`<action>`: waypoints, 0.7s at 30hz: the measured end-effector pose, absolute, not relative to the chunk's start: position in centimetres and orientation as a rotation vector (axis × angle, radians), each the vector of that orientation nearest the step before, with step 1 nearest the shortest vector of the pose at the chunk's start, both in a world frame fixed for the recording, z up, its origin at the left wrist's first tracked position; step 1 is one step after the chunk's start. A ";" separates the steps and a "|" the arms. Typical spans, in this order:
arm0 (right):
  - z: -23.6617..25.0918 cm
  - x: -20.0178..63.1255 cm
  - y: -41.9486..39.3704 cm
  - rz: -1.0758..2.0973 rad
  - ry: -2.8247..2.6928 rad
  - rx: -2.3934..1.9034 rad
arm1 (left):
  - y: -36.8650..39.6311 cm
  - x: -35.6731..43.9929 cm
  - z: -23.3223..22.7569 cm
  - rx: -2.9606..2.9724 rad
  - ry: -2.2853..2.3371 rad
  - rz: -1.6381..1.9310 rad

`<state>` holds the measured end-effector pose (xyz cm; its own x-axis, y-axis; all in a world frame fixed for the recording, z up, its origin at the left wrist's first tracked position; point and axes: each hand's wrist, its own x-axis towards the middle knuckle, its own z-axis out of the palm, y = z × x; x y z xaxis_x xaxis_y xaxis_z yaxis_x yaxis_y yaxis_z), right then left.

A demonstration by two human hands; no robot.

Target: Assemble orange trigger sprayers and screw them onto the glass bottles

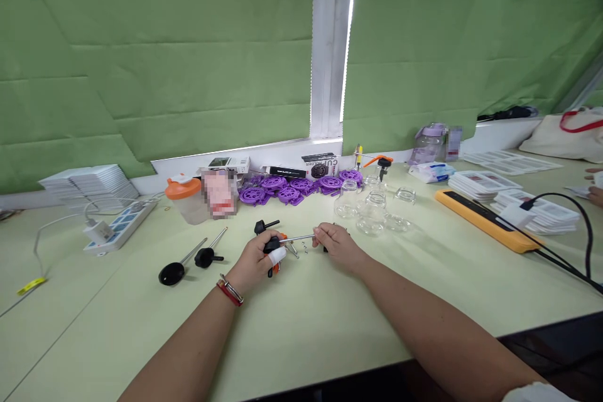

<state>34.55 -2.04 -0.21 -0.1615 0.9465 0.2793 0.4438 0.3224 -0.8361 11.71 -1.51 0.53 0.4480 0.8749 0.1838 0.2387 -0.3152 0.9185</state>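
Observation:
In the middle of the table my left hand [259, 257], its thumb wrapped in white, grips a black-headed part with a thin metal rod [298, 239] pointing right. My right hand [336, 245] pinches at the rod's far end; whether a small piece is between those fingers I cannot tell. Below the rod lie several tiny metal pieces [305, 247], near orange and metal bits partly covered by my left hand. Two similar black-headed rods [172, 273] rest to the left. Another black part [266, 225] lies just beyond my left hand. Something dark is mostly hidden beneath my right hand.
Purple wheel-shaped plastic parts [287, 190] lie along the back, with clear glass jars [374, 210] to their right. An orange-lidded cup [184, 198] and a white power strip [121, 226] stand left. An orange power strip [485, 220] lies right, where another person's hand [595, 187] shows.

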 end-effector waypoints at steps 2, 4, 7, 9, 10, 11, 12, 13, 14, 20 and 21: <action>-0.3 34.5 -2.0 0.750 -1.751 -1.253 | -1.5 11.7 0.6 1.840 0.961 0.889; -0.5 34.4 -1.9 0.746 -1.740 -1.240 | -1.4 11.5 1.0 1.956 0.988 0.930; -0.9 34.3 -1.8 0.741 -1.754 -1.193 | -0.8 10.5 1.8 2.223 1.128 1.120; -1.2 34.2 -1.7 0.689 -1.807 -1.183 | 0.0 9.3 2.2 2.262 1.396 1.278; -1.3 34.1 -1.7 0.641 -1.840 -1.192 | 0.5 8.5 2.3 2.245 1.567 1.331; -1.4 34.0 -1.8 0.590 -1.874 -1.204 | 0.9 7.8 2.4 2.223 1.754 1.342; -1.5 33.9 -1.8 0.542 -1.908 -1.215 | 1.3 7.1 2.4 2.195 1.962 1.300; -1.5 33.7 -1.9 0.502 -1.941 -1.221 | 1.6 6.5 2.4 2.159 2.153 1.202; -1.6 33.6 -2.0 0.471 -1.974 -1.223 | 1.8 6.0 2.3 2.132 2.290 1.074; -1.7 32.5 -1.9 0.335 -2.133 -1.338 | 1.7 5.4 2.2 2.045 2.551 0.376; -1.6 32.3 -1.7 0.315 -2.145 -1.375 | 1.7 5.4 2.1 2.039 2.553 0.326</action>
<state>32.28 -1.71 -1.64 -0.3122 0.8898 0.3329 0.7566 0.4448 -0.4793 5.37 1.67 2.15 -0.2226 0.9468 0.2323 0.9748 0.2130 0.0661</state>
